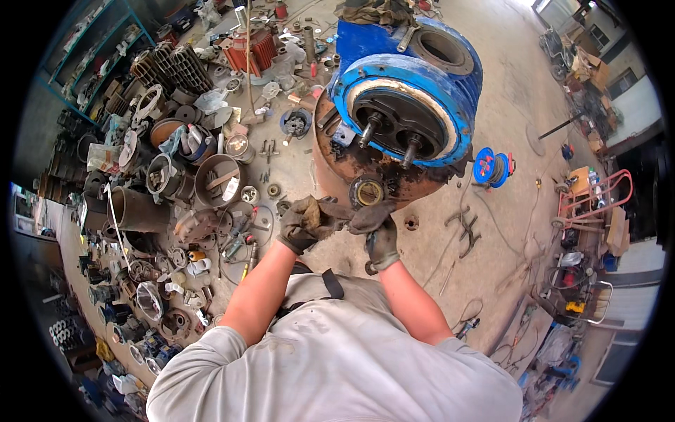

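My left hand [304, 222] and my right hand [382, 238], both in dirty grey-brown work gloves, are close together before my waist. Their fingers are curled around something dark between them, too covered to name. Just beyond them, a round metal ring [354, 191] with a dark centre rests near the edge of a rusty round stand [329, 158]. On that stand sits a large blue machine housing [460, 116]. Its round open end faces me, and two metal shafts, the left shaft [370, 129] and the right shaft [410, 150], stick out of a black inner plate.
Metal parts and open cylinders [137, 209] crowd the floor at left. A red finned motor housing [251, 53] stands farther back. To the right are a blue cable reel [494, 169], dark metal brackets [466, 232], loose cables and a red hand truck [594, 200].
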`<action>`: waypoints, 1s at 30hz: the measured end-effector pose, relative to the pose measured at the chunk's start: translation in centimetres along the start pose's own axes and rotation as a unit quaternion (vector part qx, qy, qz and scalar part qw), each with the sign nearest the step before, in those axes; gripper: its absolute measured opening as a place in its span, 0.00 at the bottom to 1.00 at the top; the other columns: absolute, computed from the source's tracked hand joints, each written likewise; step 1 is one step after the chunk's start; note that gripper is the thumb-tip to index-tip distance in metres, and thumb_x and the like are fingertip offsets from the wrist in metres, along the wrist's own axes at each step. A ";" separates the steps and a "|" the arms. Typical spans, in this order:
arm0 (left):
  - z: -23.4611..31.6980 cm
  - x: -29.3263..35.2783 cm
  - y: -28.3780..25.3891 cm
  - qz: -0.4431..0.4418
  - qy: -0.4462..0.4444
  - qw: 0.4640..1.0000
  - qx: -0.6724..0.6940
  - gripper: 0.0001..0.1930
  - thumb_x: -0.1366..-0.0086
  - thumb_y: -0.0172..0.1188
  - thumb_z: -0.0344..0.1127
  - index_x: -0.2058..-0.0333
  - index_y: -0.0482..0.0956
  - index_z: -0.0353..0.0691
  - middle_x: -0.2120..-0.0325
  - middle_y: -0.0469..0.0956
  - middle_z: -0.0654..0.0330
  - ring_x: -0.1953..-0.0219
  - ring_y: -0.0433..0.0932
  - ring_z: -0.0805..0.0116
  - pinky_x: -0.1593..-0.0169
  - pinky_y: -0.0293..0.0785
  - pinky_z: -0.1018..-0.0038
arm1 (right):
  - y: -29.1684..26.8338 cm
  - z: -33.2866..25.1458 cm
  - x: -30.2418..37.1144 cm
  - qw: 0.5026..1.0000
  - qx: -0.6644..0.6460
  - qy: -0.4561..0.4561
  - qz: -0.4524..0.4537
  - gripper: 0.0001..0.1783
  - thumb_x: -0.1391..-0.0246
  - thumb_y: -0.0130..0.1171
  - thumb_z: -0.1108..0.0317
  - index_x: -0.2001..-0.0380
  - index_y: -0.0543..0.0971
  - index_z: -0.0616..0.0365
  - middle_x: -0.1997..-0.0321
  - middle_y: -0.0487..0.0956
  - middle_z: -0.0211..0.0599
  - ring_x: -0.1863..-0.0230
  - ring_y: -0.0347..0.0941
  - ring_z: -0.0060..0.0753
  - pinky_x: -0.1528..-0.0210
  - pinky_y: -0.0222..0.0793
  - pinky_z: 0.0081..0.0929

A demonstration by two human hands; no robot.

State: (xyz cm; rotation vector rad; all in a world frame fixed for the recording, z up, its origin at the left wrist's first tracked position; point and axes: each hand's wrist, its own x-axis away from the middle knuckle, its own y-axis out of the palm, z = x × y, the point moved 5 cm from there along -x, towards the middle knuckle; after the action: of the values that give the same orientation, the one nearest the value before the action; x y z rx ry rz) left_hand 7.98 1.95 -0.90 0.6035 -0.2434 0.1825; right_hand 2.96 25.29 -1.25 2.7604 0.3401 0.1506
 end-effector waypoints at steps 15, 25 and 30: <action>11.4 4.8 12.1 -0.151 0.134 0.945 -0.256 0.27 0.61 0.82 0.38 0.60 0.79 0.43 0.63 0.80 0.59 0.60 0.78 0.64 0.56 0.76 0.69 | 4.2 -10.8 5.6 0.989 0.100 0.035 -0.102 0.19 0.33 0.54 0.65 0.45 0.77 0.66 0.46 0.83 0.39 0.45 0.78 0.32 0.39 0.73 0.31; -0.6 6.9 10.1 -0.058 0.140 0.939 -0.309 0.25 0.43 0.69 0.41 0.46 0.77 0.44 0.47 0.77 0.56 0.47 0.76 0.61 0.42 0.72 0.65 | 6.4 -16.0 5.9 0.984 0.095 0.052 -0.145 0.23 0.35 0.50 0.63 0.41 0.73 0.65 0.43 0.80 0.40 0.42 0.78 0.34 0.38 0.75 0.34; 1.6 8.4 13.0 -0.159 0.288 0.852 -0.407 0.25 0.32 0.61 0.42 0.38 0.75 0.45 0.38 0.76 0.55 0.39 0.76 0.60 0.34 0.71 0.63 | 4.0 -15.3 5.4 0.983 0.132 0.080 -0.103 0.23 0.32 0.51 0.60 0.40 0.73 0.63 0.43 0.79 0.41 0.43 0.79 0.35 0.42 0.79 0.38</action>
State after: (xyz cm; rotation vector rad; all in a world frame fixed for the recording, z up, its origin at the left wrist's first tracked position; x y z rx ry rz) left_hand 12.59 12.32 9.67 -0.2796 0.3641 -0.0756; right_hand 6.80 28.13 14.72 2.9547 0.7348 0.2955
